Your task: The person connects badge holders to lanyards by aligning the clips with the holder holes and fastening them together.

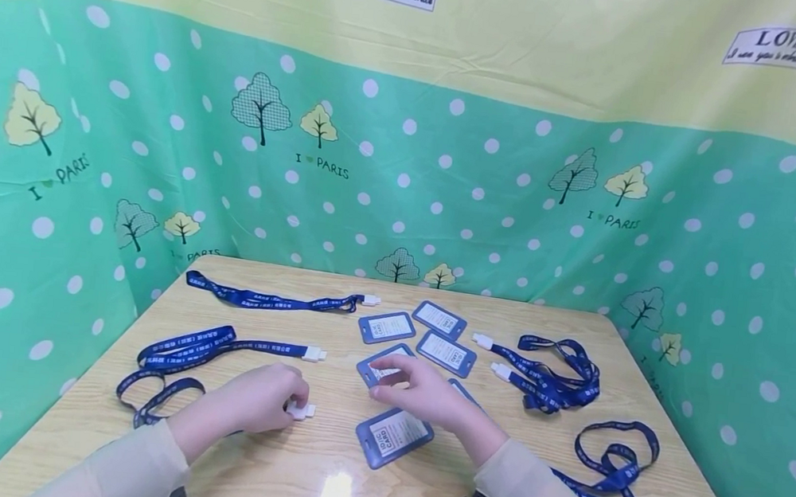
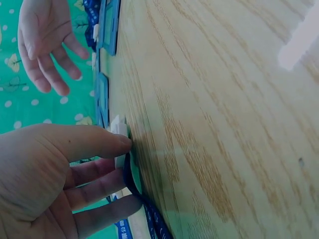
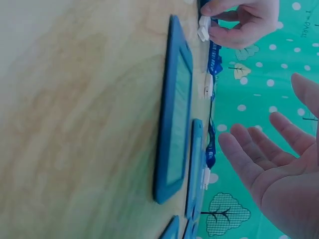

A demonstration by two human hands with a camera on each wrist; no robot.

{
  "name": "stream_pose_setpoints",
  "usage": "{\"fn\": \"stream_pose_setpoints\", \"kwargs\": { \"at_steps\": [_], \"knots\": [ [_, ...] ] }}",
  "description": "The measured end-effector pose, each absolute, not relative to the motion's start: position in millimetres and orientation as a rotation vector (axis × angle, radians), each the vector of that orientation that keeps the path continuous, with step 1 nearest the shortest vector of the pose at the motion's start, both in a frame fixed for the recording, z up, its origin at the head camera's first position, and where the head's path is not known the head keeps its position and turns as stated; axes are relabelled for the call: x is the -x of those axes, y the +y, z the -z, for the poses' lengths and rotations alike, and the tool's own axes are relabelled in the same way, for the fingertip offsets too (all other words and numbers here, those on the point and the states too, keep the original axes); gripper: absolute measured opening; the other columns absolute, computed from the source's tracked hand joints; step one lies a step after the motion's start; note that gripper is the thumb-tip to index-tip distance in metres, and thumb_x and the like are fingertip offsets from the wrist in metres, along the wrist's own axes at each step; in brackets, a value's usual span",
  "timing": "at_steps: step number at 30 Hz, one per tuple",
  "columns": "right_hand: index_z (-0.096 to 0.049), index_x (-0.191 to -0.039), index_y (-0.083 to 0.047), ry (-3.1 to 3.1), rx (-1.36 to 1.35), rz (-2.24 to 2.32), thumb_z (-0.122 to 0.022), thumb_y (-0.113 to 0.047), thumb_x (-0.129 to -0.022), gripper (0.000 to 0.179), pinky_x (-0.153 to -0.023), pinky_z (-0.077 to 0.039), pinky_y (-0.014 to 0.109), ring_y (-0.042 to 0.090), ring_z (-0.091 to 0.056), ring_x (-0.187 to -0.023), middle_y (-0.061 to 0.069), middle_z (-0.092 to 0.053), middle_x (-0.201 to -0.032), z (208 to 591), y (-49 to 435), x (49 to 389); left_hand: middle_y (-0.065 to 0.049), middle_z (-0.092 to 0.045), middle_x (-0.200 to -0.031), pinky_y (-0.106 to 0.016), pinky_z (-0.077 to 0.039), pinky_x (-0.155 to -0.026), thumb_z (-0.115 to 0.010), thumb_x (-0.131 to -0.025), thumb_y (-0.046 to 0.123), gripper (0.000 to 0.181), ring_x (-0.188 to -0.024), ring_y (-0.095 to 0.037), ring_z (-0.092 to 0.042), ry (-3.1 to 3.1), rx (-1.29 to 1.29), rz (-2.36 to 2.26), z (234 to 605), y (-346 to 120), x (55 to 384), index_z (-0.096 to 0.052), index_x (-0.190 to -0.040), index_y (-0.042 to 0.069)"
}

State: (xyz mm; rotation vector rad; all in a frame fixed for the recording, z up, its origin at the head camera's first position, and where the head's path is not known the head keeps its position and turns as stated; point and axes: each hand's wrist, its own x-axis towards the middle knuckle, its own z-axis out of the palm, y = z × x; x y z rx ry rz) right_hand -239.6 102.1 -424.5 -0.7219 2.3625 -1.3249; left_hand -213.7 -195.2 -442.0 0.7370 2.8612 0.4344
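Note:
My left hand (image 1: 267, 400) pinches the white plastic clip (image 2: 119, 130) of a blue lanyard (image 2: 130, 181) between thumb and fingers, low over the table. In the left wrist view the strap trails down past the fingertips. My right hand (image 1: 420, 393), fingers spread and holding nothing, hovers above the blue ID card holders. One card holder (image 1: 394, 438) lies in front of that hand; a second card holder (image 1: 370, 367) and a third card holder (image 1: 460, 388) are partly hidden behind it. In the right wrist view the nearest card holder (image 3: 174, 114) lies flat on the wood, apart from the fingers.
More card holders (image 1: 445, 352) lie at the back middle of the wooden table (image 1: 261, 475). Blue lanyards with white clips lie on the left (image 1: 187, 347), at the back left (image 1: 270, 301) and on the right (image 1: 551, 379). A patterned green curtain (image 1: 448, 181) encloses the table.

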Motion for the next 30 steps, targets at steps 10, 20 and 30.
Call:
{"fn": "stream_pose_setpoints", "kwargs": {
  "at_steps": [10,20,30],
  "knots": [
    [-0.06,-0.14,-0.021,2.408,0.777,1.369,-0.072,-0.036,-0.096,0.049,-0.099,-0.054,0.045,0.027,-0.06,-0.124,0.0,-0.061,-0.138,409,114,246,0.014,-0.058,-0.081,-0.027,-0.054,-0.068,-0.085,-0.079,0.01,0.019,-0.07,-0.005,-0.054,2.861,-0.723,-0.439,440,-194,212,-0.073,-0.084,0.024],
    [-0.06,-0.141,-0.017,2.481,0.792,1.383,-0.073,-0.035,-0.095,0.051,-0.097,-0.055,0.046,0.029,-0.061,-0.123,0.003,-0.061,-0.139,393,130,250,0.014,-0.058,-0.079,-0.028,-0.054,-0.069,-0.082,-0.079,0.007,0.02,-0.07,-0.005,-0.053,2.871,-0.729,-0.436,439,-194,210,-0.074,-0.083,0.024],
    [-0.059,-0.141,-0.02,2.5,0.786,1.364,-0.075,-0.034,-0.094,0.052,-0.097,-0.056,0.042,0.031,-0.057,-0.128,0.006,-0.057,-0.142,389,143,252,0.014,-0.057,-0.079,-0.028,-0.055,-0.069,-0.083,-0.079,0.008,0.02,-0.07,-0.005,-0.053,2.873,-0.734,-0.417,441,-195,211,-0.074,-0.084,0.025]
  ]
}}
